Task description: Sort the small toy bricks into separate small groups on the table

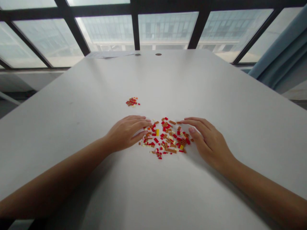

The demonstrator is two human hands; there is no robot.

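A loose spread of small toy building bricks, red, brown, cream and a few yellow, lies on the white table between my hands. My left hand rests at the spread's left edge, fingers stretched out and thumb apart, fingertips over or against the outer bricks. At the right edge is my right hand, its fingers extended toward the bricks. Its index fingertip meets a brown brick at the upper right. Neither hand grips anything that I can see. A yellow brick stands out near the left hand's fingertips.
Farther back sits a smaller pile of red, brown and orange pieces. White paper lies at the far edge of the table, near two round cable holes. Dark-framed windows rise behind, and a blue curtain hangs at right.
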